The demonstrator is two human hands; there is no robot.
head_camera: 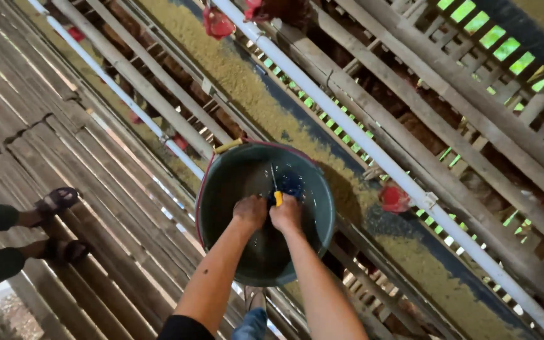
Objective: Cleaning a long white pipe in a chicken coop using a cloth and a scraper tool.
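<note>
At the centre of the frame, both hands are reaching into a round grey-green plastic bucket [221, 189] holding shallow water; the left hand [250, 211] is curled shut, though what it holds is hidden. The right hand [286, 214] is closing around a small yellow-handled object [278, 198] whose dark blue end is blurring under the water. A long feed trough of yellowish grain [234, 75] is running diagonally behind white plastic pipe [347, 135] and weathered bamboo slats [64, 145], and another person's sandalled feet [58, 223] are cut off at left.

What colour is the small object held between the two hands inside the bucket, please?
Yellow: the small object shows between both hands in the head view.

Single view: head-worn camera, facing steeply down, close above a green basin [221, 208] at arm's reach; bamboo slat floor [45, 138] left, feed trough [234, 75] crossing diagonally.
</note>
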